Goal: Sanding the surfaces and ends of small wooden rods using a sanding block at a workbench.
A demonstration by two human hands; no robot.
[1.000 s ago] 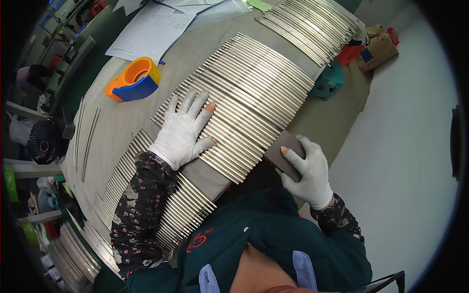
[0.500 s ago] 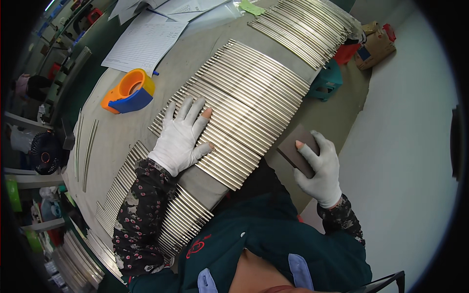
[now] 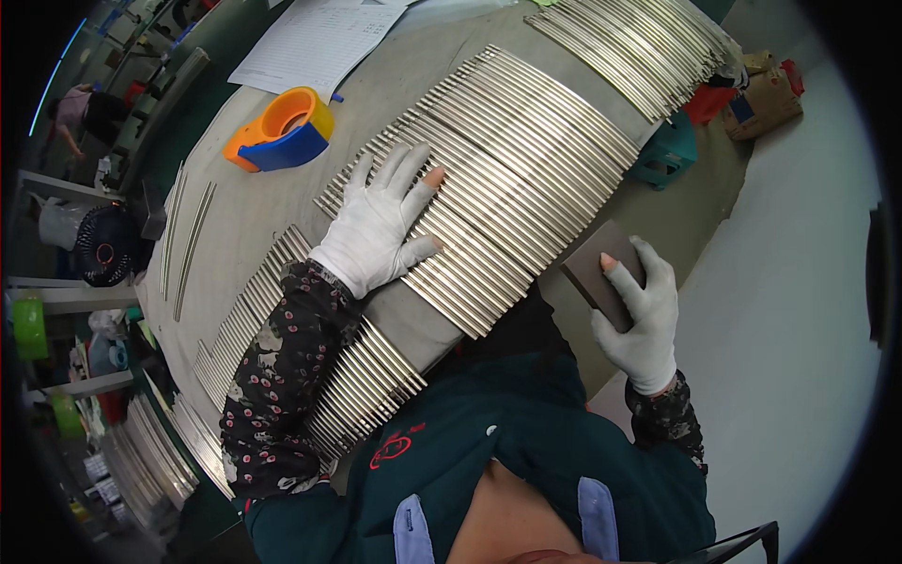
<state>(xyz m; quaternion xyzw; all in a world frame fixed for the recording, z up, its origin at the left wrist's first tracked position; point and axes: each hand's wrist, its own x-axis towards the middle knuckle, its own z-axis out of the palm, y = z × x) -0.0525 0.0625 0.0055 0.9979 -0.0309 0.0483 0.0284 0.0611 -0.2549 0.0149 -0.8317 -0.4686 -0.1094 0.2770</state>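
Observation:
Many thin shiny metal rods point(image 3: 526, 160) lie side by side in a wide row across the grey table point(image 3: 413, 320). My left hand point(image 3: 376, 221), in a white glove with bare thumb and index tips, rests flat on the left part of this row with its fingers spread. Off the table's right edge, my gloved right hand point(image 3: 648, 315) grips a flat brownish-grey rectangular block point(image 3: 606, 268) between thumb and fingers. The block is apart from the rods. A nearer row of rods point(image 3: 371, 390) lies partly under my left forearm.
An orange and blue tape dispenser point(image 3: 285, 132) stands beyond my left hand, near printed sheets point(image 3: 315, 47). Another rod row point(image 3: 639, 52) lies at the far right. A teal stool point(image 3: 665, 155) and a cardboard box point(image 3: 763, 101) are on the floor. Another person point(image 3: 89, 113) is at the far left.
The view has shifted, so the table and rods appear farther right and the near parts higher. My left hand stays flat on the rods; my right hand still holds the block beside the table.

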